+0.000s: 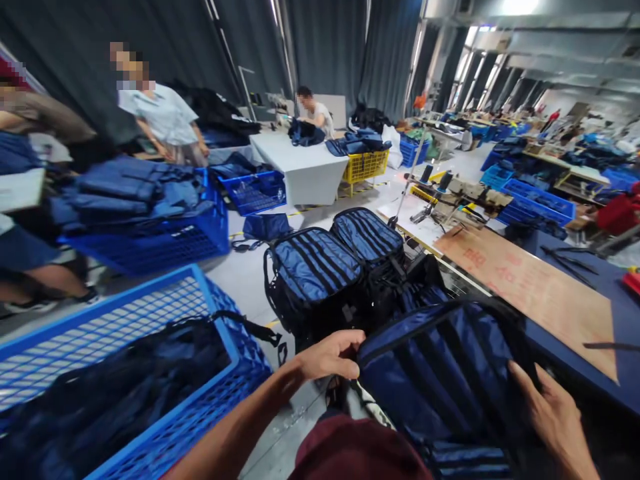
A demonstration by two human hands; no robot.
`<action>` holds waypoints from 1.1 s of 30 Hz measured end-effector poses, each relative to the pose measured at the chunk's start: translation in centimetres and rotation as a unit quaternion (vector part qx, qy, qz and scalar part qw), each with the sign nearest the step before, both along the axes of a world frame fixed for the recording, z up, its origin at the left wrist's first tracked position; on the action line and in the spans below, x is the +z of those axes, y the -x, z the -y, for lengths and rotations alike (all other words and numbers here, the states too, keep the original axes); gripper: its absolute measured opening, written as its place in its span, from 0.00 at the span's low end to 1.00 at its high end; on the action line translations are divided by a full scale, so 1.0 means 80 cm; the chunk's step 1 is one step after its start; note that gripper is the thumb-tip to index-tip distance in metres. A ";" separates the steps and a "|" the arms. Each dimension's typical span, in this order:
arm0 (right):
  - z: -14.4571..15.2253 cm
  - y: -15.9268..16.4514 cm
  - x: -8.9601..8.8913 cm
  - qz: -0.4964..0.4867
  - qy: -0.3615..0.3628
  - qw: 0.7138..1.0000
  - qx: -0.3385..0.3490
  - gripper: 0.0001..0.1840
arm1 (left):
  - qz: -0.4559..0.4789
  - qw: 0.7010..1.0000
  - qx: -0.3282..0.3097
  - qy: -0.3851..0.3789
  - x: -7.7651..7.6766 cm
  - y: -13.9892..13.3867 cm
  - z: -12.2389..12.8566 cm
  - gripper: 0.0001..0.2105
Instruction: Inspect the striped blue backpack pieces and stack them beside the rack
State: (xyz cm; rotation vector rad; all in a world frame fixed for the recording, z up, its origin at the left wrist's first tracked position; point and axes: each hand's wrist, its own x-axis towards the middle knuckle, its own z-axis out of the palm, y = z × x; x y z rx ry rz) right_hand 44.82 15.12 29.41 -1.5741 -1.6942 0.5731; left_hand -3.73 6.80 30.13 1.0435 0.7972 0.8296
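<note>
A navy blue backpack (430, 373) with black straps across its front is held in front of my body, tilted. My left hand (336, 355) grips its left upper edge, thumb on the near side and fingers curled over the rim. At the right side, my right hand (553, 407) is closed on the edge, with the thumb pressed on the fabric. Some fingertips are hidden behind the bag. Just beyond stand two similar backpacks, a left one (315, 263) and a right one (367, 233), fronts facing up. Another striped blue piece (465, 460) shows below the held backpack.
A blue crate (210, 293) of dark bags stands at my left. Farther off is another blue crate (200, 240) piled with blue fabric. A sewing table with a brown board (530, 280) lies to the right. Co-workers (167, 123) are beyond on the left.
</note>
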 end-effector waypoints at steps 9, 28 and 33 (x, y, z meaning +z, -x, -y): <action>-0.115 0.252 0.031 0.043 0.015 0.969 0.241 0.31 | -0.436 0.738 0.479 -0.190 0.037 0.149 -0.035 0.13; -0.247 0.570 -0.225 0.318 -0.020 0.849 0.421 0.33 | -0.706 0.659 0.183 -0.185 -0.241 0.205 -0.193 0.31; -0.207 0.556 -0.298 0.314 0.016 0.858 0.406 0.38 | -0.704 0.668 0.157 -0.185 -0.308 0.206 -0.179 0.32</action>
